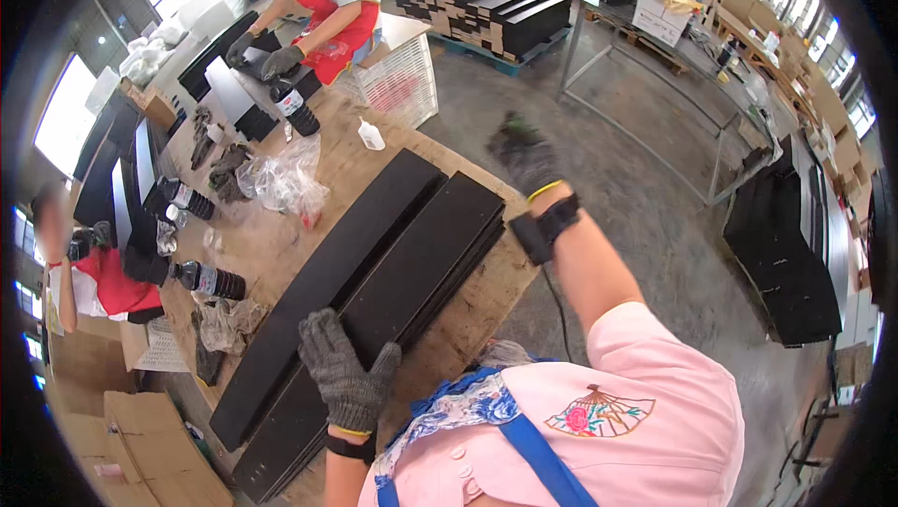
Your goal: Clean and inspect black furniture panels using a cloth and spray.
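My left hand (346, 371), in a dark grey knitted glove with a black wrist strap, lies on a stack of long black boards (416, 254). Its thumb stands away from the fingers, and nothing is in it. Alongside this stack lies another long black board (332, 287), a narrow gap between the two at the far end. Out past the right edge of the wooden table (496, 306), my right hand (526, 153) is raised in a similar glove. Motion smears its fingers, so I cannot make out whether it holds anything.
Dark bottles (210, 280), clear plastic bags (285, 184) and a white squeeze bottle (370, 135) stand or lie on the table's left and far parts. Across it, a person in a red apron (327, 30) handles boards; another person (94, 278) is at left. Boards (486, 7) are stacked behind.
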`<move>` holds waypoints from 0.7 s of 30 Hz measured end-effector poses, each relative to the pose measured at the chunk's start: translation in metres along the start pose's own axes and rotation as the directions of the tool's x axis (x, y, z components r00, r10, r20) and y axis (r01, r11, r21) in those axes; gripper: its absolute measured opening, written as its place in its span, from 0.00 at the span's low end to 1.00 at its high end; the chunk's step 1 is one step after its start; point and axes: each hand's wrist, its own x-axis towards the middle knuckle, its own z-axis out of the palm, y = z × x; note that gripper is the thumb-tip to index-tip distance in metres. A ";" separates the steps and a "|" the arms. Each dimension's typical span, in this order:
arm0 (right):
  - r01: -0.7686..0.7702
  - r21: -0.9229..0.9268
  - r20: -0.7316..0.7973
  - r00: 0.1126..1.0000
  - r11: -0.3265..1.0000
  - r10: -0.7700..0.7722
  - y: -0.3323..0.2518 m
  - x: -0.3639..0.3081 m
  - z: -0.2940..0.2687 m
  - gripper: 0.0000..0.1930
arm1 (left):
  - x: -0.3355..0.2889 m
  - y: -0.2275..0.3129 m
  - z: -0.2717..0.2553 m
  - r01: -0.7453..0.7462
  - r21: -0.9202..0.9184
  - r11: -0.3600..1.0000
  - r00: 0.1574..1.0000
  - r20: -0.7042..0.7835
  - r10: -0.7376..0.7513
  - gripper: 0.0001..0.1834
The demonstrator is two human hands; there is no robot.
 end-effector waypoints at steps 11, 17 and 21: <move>-0.445 0.812 0.317 0.879 0.377 0.355 -0.057 -0.027 0.167 0.18 | 0.086 0.070 0.041 -0.230 0.020 0.973 0.973 -0.025 0.231 0.43; -0.451 0.800 0.329 0.882 0.396 0.338 -0.048 -0.029 0.149 0.19 | -0.060 -0.102 0.000 0.170 0.108 0.979 0.951 -0.279 -0.135 0.31; -0.341 0.770 0.190 0.929 0.539 0.317 -0.052 -0.026 0.087 0.18 | -0.175 -0.257 -0.029 0.551 0.271 0.789 0.834 -0.212 -0.510 0.25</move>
